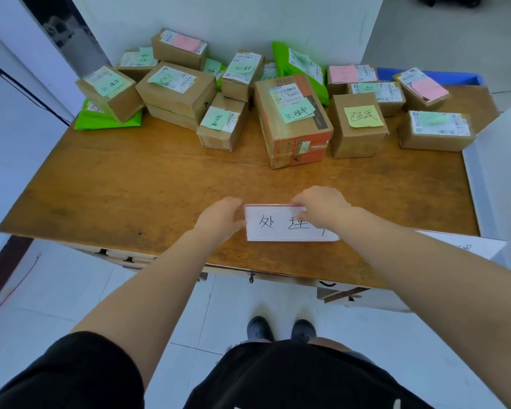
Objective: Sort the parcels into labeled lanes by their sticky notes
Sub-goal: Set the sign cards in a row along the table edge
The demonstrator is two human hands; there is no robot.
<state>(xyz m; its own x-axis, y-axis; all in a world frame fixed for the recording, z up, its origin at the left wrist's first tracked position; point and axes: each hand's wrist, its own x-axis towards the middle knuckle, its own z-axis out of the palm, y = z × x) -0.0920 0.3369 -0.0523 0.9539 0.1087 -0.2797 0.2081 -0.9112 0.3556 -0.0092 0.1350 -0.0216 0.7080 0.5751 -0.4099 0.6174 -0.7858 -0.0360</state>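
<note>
A white lane label card (273, 227) with black handwritten characters lies near the front edge of the wooden table (130, 184). My left hand (220, 218) grips its left edge and my right hand (322, 208) pinches its top right part, covering some of the writing. Several cardboard parcels with green, yellow or pink sticky notes crowd the far half of the table. Among them are a tall orange-taped box (294, 122) with a green note, a box with a yellow note (359, 125) and a small box (222, 122) with a green note.
Green plastic mailers (106, 119) lie under and behind the boxes at the left and back. A white board (496, 160) leans at the table's right side, with another white sheet (460, 243) at the front right corner. A blue bin (431, 75) stands behind. My shoes (281, 329) stand on tiled floor.
</note>
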